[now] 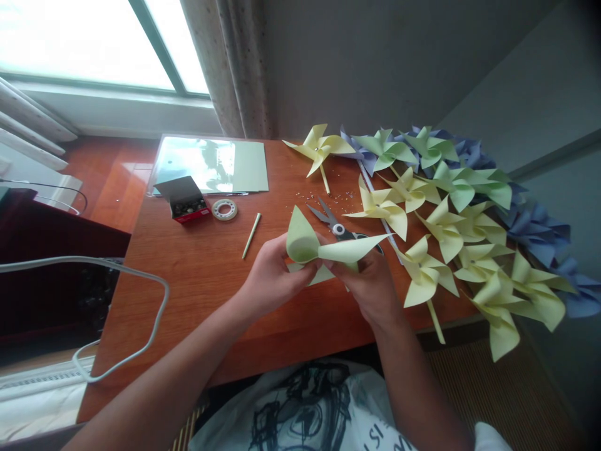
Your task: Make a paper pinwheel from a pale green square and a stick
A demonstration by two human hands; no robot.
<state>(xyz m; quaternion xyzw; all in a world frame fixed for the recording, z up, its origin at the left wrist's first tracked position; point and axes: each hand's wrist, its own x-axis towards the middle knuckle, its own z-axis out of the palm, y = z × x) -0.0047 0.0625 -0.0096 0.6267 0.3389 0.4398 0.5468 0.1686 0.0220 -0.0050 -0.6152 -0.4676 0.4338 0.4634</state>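
Observation:
Between my two hands is a pale yellow-green paper pinwheel [345, 249], its curled blades standing up over the table's front part. My left hand [277, 269] grips it from the left, thumb pressed close to the centre. From the right, my right hand [370, 279] pinches it with the thumb near the middle as well. The fingers behind the paper are partly hidden. Just beyond lies a pair of scissors [339, 230] with open blades, its handles partly covered by the pinwheel. A rolled pale paper stick [251, 235] rests on the wood to the left.
Many finished pinwheels, yellow [425, 272], green [462, 185] and purple [539, 232], spread over the right side. A roll of tape [225, 210], an open red box [188, 203] and a clear folder with paper [248, 166] sit at back left. A white cable [164, 300] crosses the left edge.

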